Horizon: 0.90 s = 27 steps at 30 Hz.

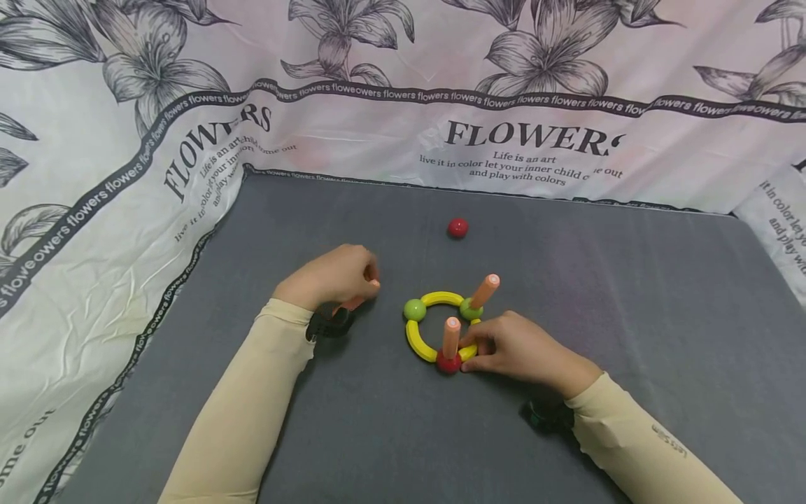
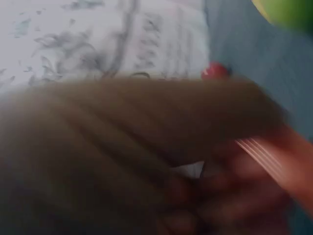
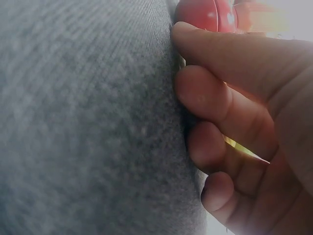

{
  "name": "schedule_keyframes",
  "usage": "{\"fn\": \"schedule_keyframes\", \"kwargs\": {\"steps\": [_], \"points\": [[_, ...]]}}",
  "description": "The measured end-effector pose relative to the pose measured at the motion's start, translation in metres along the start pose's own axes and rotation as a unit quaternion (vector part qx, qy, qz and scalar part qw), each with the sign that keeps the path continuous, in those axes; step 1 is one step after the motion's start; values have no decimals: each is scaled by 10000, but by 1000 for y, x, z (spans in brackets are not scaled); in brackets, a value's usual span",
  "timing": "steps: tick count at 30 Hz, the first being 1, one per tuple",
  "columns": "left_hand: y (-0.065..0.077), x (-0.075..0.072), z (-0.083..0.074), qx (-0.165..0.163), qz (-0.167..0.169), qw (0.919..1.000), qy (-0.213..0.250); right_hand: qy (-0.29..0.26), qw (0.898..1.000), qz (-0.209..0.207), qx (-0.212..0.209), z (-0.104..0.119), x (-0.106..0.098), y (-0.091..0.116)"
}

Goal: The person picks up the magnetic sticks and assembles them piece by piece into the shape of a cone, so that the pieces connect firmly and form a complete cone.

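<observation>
My left hand (image 1: 330, 276) grips an orange stick (image 1: 350, 304), partly hidden under the fingers; the left wrist view is blurred but shows its grooved side. To the right lies a ring of yellow curved pieces (image 1: 420, 343) joined by balls. Its left joint is a green ball (image 1: 415, 309). A second green ball (image 1: 471, 309) bears a tilted orange stick (image 1: 485, 290). At the front, a red ball (image 1: 448, 362) carries another orange stick (image 1: 450, 336), standing up. My right hand (image 1: 529, 350) pinches the yellow piece beside this red ball, thumb close to the ball.
A loose red ball (image 1: 457, 227) lies behind the ring on the grey tabletop (image 1: 378, 434). White flower-printed cloth (image 1: 352, 133) borders the table at the back and left. Dark wrist cameras sit below both hands.
</observation>
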<state>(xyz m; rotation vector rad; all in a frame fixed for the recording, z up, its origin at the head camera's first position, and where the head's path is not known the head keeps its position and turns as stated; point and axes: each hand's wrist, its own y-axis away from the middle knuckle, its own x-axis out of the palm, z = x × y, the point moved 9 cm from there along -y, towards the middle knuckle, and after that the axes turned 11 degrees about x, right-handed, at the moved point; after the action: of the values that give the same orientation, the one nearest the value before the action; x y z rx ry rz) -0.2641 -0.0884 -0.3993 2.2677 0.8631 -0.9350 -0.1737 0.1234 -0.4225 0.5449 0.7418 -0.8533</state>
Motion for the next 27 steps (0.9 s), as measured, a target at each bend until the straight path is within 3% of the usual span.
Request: {"fn": "schedule_keyframes", "kwargs": {"steps": [2,5,8,11,15,19,22,25,27], "points": [[-2,-7,-18,552,-362,9971,383,-34,10000,19,-19,1,-1,0],[1,-19,-43,1215,-949,9849,789,-31,10000,9,-36,2,-5,-1],[7,-26,-60,1460,-1277,9756,1033,14,10000,13,-40,2,-7,-2],[10,-26,-70,1550,-1332,9728,1094,13,10000,70,-51,3,-9,-2],[8,-23,-75,1605,-1166,9755,954,-31,9999,97,-61,4,-11,-2],[-2,-13,-64,1392,-766,9827,954,-12,10000,51,-35,5,-12,-2],[-14,8,-49,1171,-261,9884,930,-74,9998,189,65,4,-10,-2],[-26,34,-36,1116,207,9897,869,-291,9977,580,206,1,-6,2],[-32,47,-31,1104,348,9892,899,-583,9938,908,279,-2,-5,6]]}}
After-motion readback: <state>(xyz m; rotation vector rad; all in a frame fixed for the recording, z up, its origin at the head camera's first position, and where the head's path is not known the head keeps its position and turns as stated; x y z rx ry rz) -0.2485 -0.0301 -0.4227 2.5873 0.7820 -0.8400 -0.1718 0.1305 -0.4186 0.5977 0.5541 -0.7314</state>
